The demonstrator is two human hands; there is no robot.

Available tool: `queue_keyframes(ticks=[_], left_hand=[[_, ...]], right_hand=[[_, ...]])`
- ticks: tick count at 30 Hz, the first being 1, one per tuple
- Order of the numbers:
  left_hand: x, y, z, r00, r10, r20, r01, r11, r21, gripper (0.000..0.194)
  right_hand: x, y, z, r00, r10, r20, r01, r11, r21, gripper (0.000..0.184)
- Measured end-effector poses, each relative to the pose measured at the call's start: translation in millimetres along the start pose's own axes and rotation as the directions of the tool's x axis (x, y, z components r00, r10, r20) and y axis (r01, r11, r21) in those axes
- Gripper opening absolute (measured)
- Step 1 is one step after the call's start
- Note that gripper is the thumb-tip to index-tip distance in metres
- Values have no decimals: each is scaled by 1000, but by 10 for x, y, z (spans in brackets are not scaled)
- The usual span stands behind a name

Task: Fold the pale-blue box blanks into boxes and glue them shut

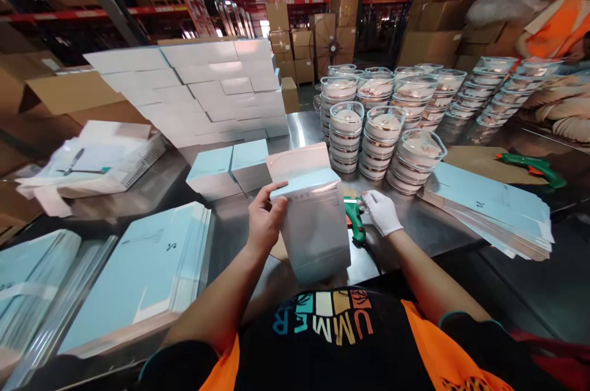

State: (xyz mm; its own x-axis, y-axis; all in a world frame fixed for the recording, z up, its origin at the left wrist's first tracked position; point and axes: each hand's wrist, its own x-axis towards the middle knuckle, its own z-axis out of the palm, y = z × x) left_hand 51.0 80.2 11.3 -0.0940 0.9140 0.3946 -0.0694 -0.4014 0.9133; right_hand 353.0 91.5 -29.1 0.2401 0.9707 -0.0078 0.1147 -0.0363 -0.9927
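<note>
A light blue and white carton [316,225] with a raised top flap is tilted in front of my chest. My bare left hand [267,216] is closed on its left edge, the thumb on the near face. My right hand [383,213], in a white glove, is just right of a green glue gun [354,222] on the metal table. Its fingers are drawn together at the gun's side; what they hold, if anything, I cannot make out. The carton hides part of the table behind it.
Stacked white boxes [198,90] form a wall at back left; two boxes [230,166] stand before it. Stacked glass containers [382,126] fill the back right. Flat blue cartons [495,203] lie right, others [138,268] left. Another glue gun [532,168] and a person [560,28] are far right.
</note>
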Motion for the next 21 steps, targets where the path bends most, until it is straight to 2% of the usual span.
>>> queue_keyframes(ticks=[2,5,8,10,11,13,16,18,21], left_hand=[[0,17,54,998,20,58,-21,1000,20,62],[-9,17,134,984,109,138,-117,992,49,61],[-3,-42,170,958,269,97,-277,957,82,56],[22,-97,168,937,346,42,-346,938,4,52],[41,-121,159,928,372,36,-370,928,-47,50],[90,-151,119,906,415,80,-409,909,-85,40],[195,-110,-1,880,450,153,-459,888,21,26],[294,5,-108,881,427,202,-446,893,60,26],[473,306,-224,857,298,420,-406,892,197,28]], right_hand=[[-93,-237,133,987,-144,73,133,982,134,56],[-209,-594,337,909,-333,249,261,923,282,76],[-249,-756,376,855,-369,364,296,924,243,81],[-244,-739,318,811,-416,411,364,909,202,84],[-239,-709,283,786,-452,423,416,891,180,81],[-229,-641,230,730,-536,424,531,835,142,62],[-221,-587,234,620,-664,419,671,725,156,32],[-213,-590,295,547,-723,422,746,650,148,26],[-187,-625,462,447,-784,430,853,519,59,31]])
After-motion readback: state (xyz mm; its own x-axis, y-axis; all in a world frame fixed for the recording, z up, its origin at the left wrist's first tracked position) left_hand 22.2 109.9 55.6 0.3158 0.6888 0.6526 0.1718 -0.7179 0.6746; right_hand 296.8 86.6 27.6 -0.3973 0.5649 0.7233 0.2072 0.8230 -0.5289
